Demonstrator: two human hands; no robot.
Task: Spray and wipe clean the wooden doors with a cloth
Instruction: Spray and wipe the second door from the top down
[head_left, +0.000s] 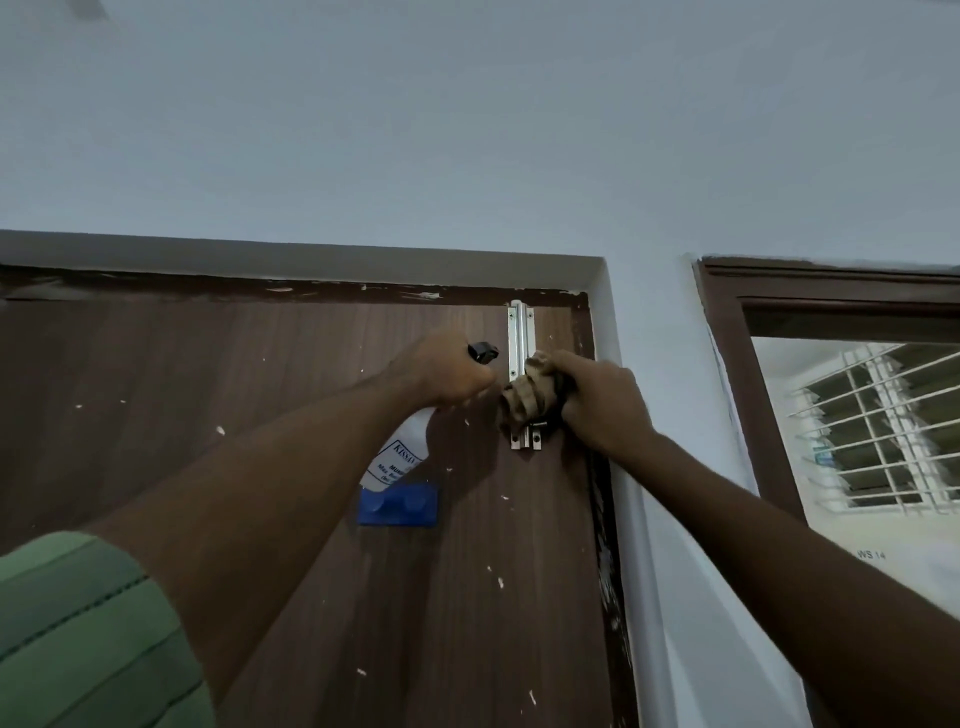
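The head camera looks up at the top of a dark brown wooden door (260, 415), which fills the lower left and centre of the frame, its surface flecked with small pale spots. Two bare arms reach up from the bottom corners and meet just above the middle of the picture. The left hand (447, 371) is curled round the neck of a white spray bottle (397, 454); the bottle's black nozzle (483, 353) pokes out above the fist, pointing right, and its labelled body hangs down and to the left below the hand, in front of the door. Just to the right, the right hand (597, 397) grips a bunched tan cloth (527, 397) and holds it against a silver vertical bolt latch (519, 338) fixed near the door's upper right corner; the cloth covers the middle of the latch, with metal showing above and below it. Below the bottle, a blue plastic hook plate (397, 505) is stuck to the door. A green sleeve (78, 639) fills the lower left corner. A pale wall (467, 130) spans the upper half of the frame. At the right edge sits a brown-framed window (857, 415) with white bars.
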